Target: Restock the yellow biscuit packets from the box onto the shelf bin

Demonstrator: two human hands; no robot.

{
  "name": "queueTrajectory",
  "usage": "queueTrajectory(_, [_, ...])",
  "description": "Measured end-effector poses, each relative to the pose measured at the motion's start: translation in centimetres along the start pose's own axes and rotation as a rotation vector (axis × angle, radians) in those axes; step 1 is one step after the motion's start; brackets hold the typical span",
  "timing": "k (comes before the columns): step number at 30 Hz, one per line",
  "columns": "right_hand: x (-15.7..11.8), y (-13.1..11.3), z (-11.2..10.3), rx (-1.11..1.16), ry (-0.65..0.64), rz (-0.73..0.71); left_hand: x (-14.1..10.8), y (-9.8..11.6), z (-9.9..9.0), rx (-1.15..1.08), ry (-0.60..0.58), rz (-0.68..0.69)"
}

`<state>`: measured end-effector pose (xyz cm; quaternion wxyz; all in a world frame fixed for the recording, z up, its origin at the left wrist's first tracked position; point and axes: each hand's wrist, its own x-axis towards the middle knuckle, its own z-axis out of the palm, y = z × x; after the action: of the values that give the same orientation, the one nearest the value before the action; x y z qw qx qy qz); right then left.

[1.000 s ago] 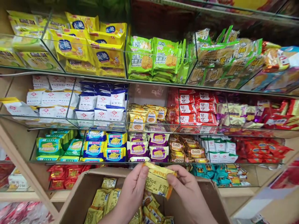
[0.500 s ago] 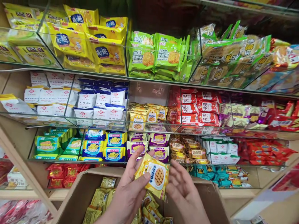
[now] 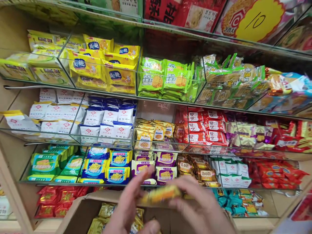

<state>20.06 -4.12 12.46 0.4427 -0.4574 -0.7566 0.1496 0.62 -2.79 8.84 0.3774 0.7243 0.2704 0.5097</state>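
Cardboard box point(image 3: 168, 217) before shelves point(image 3: 136, 97), packets point(image 3: 97, 224) inside, cookie packets point(image 3: 144, 137) on middle shelf

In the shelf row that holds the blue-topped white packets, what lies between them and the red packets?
Yellow Cookies packets, stacked between the blue-topped white packets and the red packets, as the head view shows.

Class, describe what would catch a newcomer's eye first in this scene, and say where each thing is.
Probably the big yellow price tag marked 10, at the top right. Next, the bright yellow packets at upper left and the lime-green ones beside them. Low in the middle, the right hand holds a blurred yellow packet above an open carton.
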Motion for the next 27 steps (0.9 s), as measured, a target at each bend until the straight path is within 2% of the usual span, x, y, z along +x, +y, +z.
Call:
queueTrajectory(2, [3.2, -0.6, -1.7, -0.003, 0.191, -0.005, 0.5, -0.4, -1.9, 0.233, 0.066, 0.041])
queueTrajectory(4, [7.2, -0.4, -2.9, 0.06, 0.288, -0.021, 1.1, -1.6, -4.1, 0.495, 0.087, 0.087])
queueTrajectory(6, [11.2, 0.4, -3.6, 0.069, 0.27, 0.002, 1.5, -3.3, -6.3, 0.698, 0.085, 0.14])
queueTrajectory(10, [16.8, 2.2, -3.6, -0.18, 0.227, 0.341, 1.2, -7.1, -10.1, 0.87, 0.045, 0.152])
queueTrajectory(13, [18.4, 3.0, -3.1, -0.242, 0.187, 0.473, 0.3, -9.2, -11.8, 0.924, 0.061, 0.149])
queueTrajectory(16, [19.1, 3.6, -2.0, -0.225, 0.109, 0.565, -0.4, -10.3, -12.3, 0.946, 0.055, 0.133])
queueTrajectory(19, [19.5, 4.3, -0.4, -0.204, 0.057, 0.637, -0.8, -10.6, -12.2, 0.947, 0.053, 0.117])
queueTrajectory(22, [20.1, 5.1, 0.9, -0.199, 0.061, 0.681, -1.0, -10.6, -11.9, 0.983, 0.073, 0.114])
queueTrajectory(27, [20.6, 6.0, 1.2, -0.225, 0.052, 0.695, -1.4, -10.7, -11.6, 1.051, 0.093, 0.152])
